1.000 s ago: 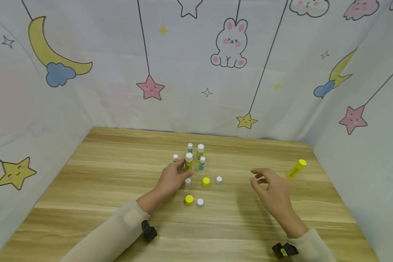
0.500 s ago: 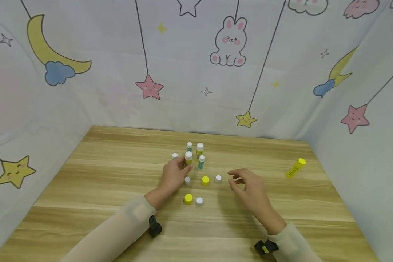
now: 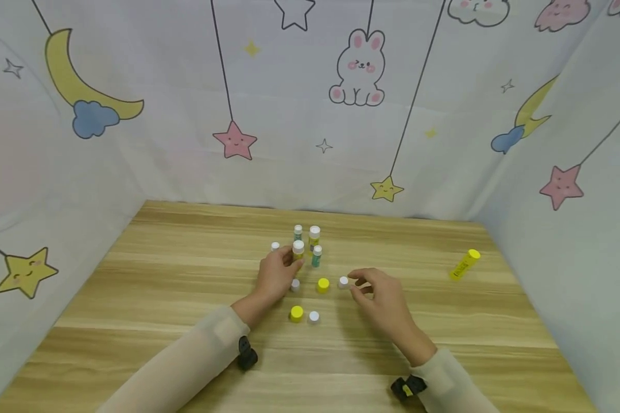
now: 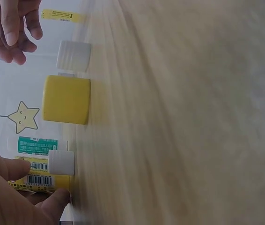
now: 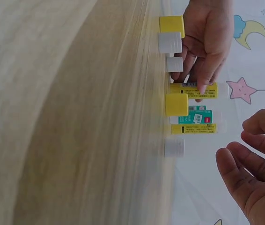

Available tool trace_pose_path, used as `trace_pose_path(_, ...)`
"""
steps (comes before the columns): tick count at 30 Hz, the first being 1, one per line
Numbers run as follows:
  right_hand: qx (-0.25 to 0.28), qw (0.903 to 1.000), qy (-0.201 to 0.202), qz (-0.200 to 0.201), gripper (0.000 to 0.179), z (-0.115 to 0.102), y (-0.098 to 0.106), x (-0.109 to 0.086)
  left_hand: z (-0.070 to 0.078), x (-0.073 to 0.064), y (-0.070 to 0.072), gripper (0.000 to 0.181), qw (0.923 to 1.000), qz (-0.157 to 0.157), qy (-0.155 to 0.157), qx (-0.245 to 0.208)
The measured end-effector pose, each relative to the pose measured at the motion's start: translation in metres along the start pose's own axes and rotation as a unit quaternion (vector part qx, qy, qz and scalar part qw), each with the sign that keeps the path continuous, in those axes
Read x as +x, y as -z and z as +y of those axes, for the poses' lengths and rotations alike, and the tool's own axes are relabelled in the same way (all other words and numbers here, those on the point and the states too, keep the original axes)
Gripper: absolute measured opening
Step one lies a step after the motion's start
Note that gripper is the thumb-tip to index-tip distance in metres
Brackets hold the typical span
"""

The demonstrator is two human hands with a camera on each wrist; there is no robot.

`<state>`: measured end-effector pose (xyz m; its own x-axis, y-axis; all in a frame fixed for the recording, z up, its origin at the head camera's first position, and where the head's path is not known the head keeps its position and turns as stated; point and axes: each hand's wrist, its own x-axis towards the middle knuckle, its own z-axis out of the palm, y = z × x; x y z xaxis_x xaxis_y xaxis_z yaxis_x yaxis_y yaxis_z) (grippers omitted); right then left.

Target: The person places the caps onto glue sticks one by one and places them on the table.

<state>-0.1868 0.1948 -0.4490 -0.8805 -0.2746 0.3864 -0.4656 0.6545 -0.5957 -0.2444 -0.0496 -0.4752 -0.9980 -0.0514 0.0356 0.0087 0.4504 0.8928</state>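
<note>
My left hand (image 3: 274, 278) grips an upright yellow glue stick (image 3: 298, 248) with a white top, thumb in front and fingers behind; they hide its lower part. Close around it stand another yellow glue stick (image 3: 314, 236) and green ones, such as the green glue stick (image 3: 317, 257), all white at the top. My right hand (image 3: 384, 295) holds nothing. Its thumb and index finger are parted and curved, right beside a white cap (image 3: 343, 282) on the table. In the right wrist view the fingertips hang above the level of that white cap (image 5: 174, 147).
Loose caps lie nearer me: a yellow cap (image 3: 322, 285), a second yellow cap (image 3: 297, 314), a white cap (image 3: 314, 317) and one by my left thumb. A yellow glue stick (image 3: 465, 265) stands at the right. Printed cloth (image 3: 186, 172) walls the wooden table (image 3: 186, 235).
My right hand has moved left from the right part of the table to the white cap. My left hand keeps its grip on the yellow glue stick, nearly in place.
</note>
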Motion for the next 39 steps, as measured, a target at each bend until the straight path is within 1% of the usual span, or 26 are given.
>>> trace_pose_path(5, 0.004, 0.9999, -0.004, -0.012, 0.019, -0.002, -0.004, 0.002, -0.001, -0.001, 0.0, 0.048, 1.0, 0.005, -0.003, 0.001)
trace_pose_path(11, 0.007, 0.9991, -0.024, -0.035, 0.02, -0.004, -0.009, 0.004, -0.001, -0.005, 0.002, 0.047, 0.9999, 0.007, -0.011, 0.004)
trace_pose_path(15, 0.004, 0.9985, -0.034, -0.043, 0.021, -0.004, -0.012, 0.004, -0.003, -0.007, 0.002, 0.045, 0.9999, 0.007, -0.015, 0.005)
trace_pose_path(22, 0.009, 0.9987, -0.028, -0.043, 0.02, -0.002, -0.013, 0.003, -0.005, -0.009, 0.004, 0.042, 0.9998, -0.001, -0.02, -0.001)
trace_pose_path(27, -0.011, 0.9986, -0.023, -0.046, 0.02, -0.004, -0.015, 0.004, -0.004, -0.012, 0.005, 0.04, 0.9993, 0.007, -0.035, -0.007)
trace_pose_path(30, -0.026, 0.9977, -0.021, -0.058, 0.021, -0.008, -0.018, 0.007, -0.002, -0.016, 0.006, 0.039, 0.9991, 0.012, -0.041, -0.006)
trace_pose_path(35, -0.06, 0.9939, -0.014, -0.091, 0.026, -0.012, -0.024, 0.013, 0.002, -0.024, 0.008, 0.035, 0.9988, 0.007, -0.047, -0.009)
trace_pose_path(39, -0.078, 0.9921, -0.005, -0.098, 0.027, -0.012, -0.03, 0.016, 0.003, -0.03, 0.011, 0.035, 0.9979, 0.003, -0.06, -0.021)
